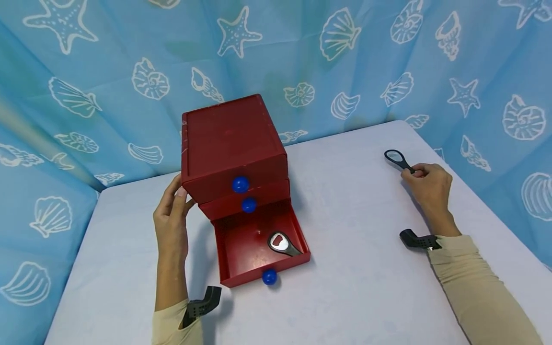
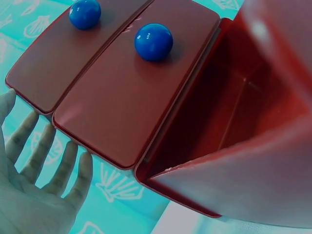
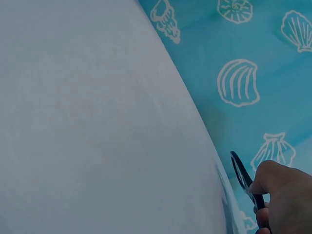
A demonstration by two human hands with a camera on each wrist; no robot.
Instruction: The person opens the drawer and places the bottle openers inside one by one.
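A red three-drawer box (image 1: 228, 134) stands on the table, its bottom drawer (image 1: 241, 254) pulled out. Inside that drawer, near the front right corner, lies a small black-rimmed magnifying glass (image 1: 284, 245). My left hand (image 1: 171, 223) rests against the box's left side; in the left wrist view its fingers (image 2: 41, 156) are spread and fairly straight by the upper drawers' edges. Far to the right, my right hand (image 1: 430, 187) pinches another black magnifying glass (image 1: 394, 155) by its handle, lens pointing away. The right wrist view shows this magnifying glass (image 3: 239, 168) edge-on.
Blue ball knobs (image 1: 240, 184) stick out from the drawer fronts. A white cloth covers the table (image 1: 345, 230), whose right edge runs close to my right hand. Behind hangs a blue curtain (image 1: 276, 62) with white shells and starfish.
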